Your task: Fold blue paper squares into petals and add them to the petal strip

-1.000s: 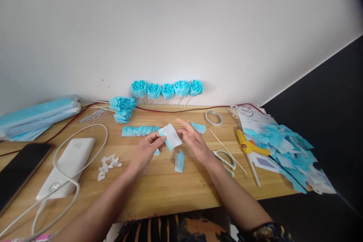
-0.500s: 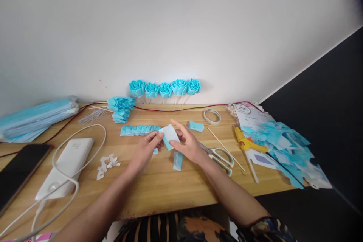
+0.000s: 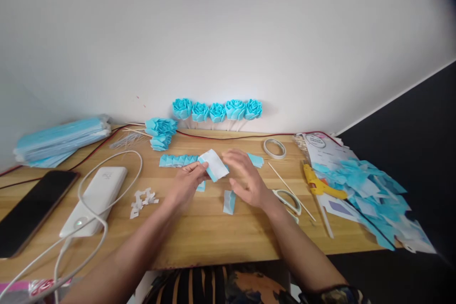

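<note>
My left hand [image 3: 190, 179] pinches a small white and blue sheet [image 3: 214, 165] by its left edge, above the wooden table. To the right of the sheet is my right hand [image 3: 251, 181], fingers apart and holding nothing. A row of folded blue pieces [image 3: 176, 160] lies behind my left hand. On the table between my forearms is a loose blue piece [image 3: 229, 202]. Partly covered by my right hand are a blue stack [image 3: 255, 160] behind it and scissors [image 3: 289, 201] beside it.
Blue paper-like roses [image 3: 217, 112] lean on the wall. At right are a tape roll [image 3: 274, 148], a thin stick [image 3: 292, 191], a yellow glue gun [image 3: 320, 184] and blue scraps [image 3: 370, 190]. At left lie a power bank [image 3: 94, 202], a phone [image 3: 35, 211] and white scraps [image 3: 143, 201].
My right hand has let go of the sheet and moved right with its fingers spread. The left hand keeps hold of the sheet. The whole view has shifted slightly.
</note>
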Motion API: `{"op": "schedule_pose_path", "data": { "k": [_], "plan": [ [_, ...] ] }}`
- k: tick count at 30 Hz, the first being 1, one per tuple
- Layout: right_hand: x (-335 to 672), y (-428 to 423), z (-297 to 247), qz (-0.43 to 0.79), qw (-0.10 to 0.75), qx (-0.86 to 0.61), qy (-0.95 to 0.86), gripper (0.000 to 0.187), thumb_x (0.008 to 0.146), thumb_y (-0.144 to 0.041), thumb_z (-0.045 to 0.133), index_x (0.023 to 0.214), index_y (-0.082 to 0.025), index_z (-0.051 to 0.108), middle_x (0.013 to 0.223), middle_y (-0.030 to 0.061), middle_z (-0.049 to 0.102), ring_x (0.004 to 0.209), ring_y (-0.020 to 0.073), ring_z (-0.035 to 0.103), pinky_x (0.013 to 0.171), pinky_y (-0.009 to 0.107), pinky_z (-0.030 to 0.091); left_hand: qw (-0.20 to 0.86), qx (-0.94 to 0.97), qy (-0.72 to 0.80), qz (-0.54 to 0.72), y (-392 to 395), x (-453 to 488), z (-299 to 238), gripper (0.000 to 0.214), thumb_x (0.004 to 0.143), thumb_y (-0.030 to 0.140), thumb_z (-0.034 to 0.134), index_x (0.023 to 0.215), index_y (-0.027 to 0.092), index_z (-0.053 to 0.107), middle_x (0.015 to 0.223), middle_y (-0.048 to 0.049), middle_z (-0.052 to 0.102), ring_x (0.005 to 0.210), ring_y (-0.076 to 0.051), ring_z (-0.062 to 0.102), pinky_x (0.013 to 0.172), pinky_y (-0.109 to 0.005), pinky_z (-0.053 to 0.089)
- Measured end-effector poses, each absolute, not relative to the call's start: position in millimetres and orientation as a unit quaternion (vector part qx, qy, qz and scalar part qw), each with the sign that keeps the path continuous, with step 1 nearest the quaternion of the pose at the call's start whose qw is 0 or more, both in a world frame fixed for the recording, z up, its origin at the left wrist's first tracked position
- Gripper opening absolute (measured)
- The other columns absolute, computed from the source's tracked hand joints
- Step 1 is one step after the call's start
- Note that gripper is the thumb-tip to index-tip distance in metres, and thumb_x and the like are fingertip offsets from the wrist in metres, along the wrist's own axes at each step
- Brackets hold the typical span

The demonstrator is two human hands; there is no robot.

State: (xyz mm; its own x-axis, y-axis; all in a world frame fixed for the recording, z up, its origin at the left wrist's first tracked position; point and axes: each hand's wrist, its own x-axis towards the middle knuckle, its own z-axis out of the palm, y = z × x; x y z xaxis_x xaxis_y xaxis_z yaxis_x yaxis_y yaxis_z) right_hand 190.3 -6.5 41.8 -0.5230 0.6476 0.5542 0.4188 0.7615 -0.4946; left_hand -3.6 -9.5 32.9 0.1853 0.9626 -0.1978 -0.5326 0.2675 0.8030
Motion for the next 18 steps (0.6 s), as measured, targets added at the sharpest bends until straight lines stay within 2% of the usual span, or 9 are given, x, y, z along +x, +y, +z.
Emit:
{"op": "schedule_pose_path", "data": {
  "k": [3, 7, 11, 14, 18],
  "plan": [
    [186.5, -5.1, 38.7, 0.071, 0.344, -0.298, -0.887, 0.053, 0.081, -0.009, 0.051, 0.130, -0.028, 0.046, 0.138, 0.0075, 0.048, 0.136, 0.0274, 0.034, 0.107, 0.056, 0.033, 0.716, 0.297, 0.351, 0.526, -10.8, -2.4, 32.7, 0.023, 0.066, 0.034, 0.079, 0.072, 0.012, 0.071, 0.073, -0.0048, 0.073, 0.067, -0.017, 0.064, 0.070, -0.030, 0.049],
    [181.9, -4.4, 33.8, 0.023, 0.349, -0.294, -0.890, 0.033, 0.083, -0.007, 0.053, 0.110, -0.025, 0.060, 0.132, 0.0075, 0.053, 0.133, 0.0260, 0.036, 0.104, 0.052, 0.039, 0.724, 0.294, 0.350, 0.517, -13.7, 1.4, 31.6, 0.023, 0.066, 0.034, 0.079, 0.067, 0.013, 0.070, 0.069, -0.0030, 0.072, 0.065, -0.015, 0.063, 0.070, -0.028, 0.049],
    [182.0, -4.0, 32.3, 0.038, 0.370, -0.286, -0.883, 0.015, 0.085, -0.014, 0.059, 0.093, -0.024, 0.067, 0.121, 0.0057, 0.060, 0.127, 0.0249, 0.042, 0.102, 0.048, 0.041, 0.728, 0.297, 0.349, 0.511, -15.0, 3.2, 31.2, 0.023, 0.067, 0.034, 0.079, 0.067, 0.013, 0.069, 0.068, -0.0029, 0.071, 0.065, -0.015, 0.063, 0.071, -0.029, 0.049],
    [182.5, -3.7, 31.9, 0.063, 0.374, -0.295, -0.877, 0.011, 0.084, -0.018, 0.063, 0.090, -0.025, 0.068, 0.121, 0.0056, 0.060, 0.125, 0.0251, 0.043, 0.102, 0.047, 0.040, 0.730, 0.299, 0.342, 0.510, -14.5, 2.2, 29.2, 0.021, 0.070, 0.032, 0.077, 0.069, 0.013, 0.069, 0.072, -0.0036, 0.072, 0.069, -0.017, 0.064, 0.074, -0.030, 0.049],
    [181.6, -3.4, 29.9, 0.092, 0.374, -0.311, -0.869, 0.009, 0.084, -0.022, 0.063, 0.090, -0.027, 0.068, 0.121, 0.0050, 0.060, 0.123, 0.0257, 0.044, 0.101, 0.049, 0.039, 0.727, 0.319, 0.337, 0.506, -13.7, 1.0, 25.1, 0.020, 0.070, 0.030, 0.077, 0.081, 0.014, 0.073, 0.082, -0.0047, 0.074, 0.077, -0.017, 0.065, 0.077, -0.030, 0.048]
  ]
}}
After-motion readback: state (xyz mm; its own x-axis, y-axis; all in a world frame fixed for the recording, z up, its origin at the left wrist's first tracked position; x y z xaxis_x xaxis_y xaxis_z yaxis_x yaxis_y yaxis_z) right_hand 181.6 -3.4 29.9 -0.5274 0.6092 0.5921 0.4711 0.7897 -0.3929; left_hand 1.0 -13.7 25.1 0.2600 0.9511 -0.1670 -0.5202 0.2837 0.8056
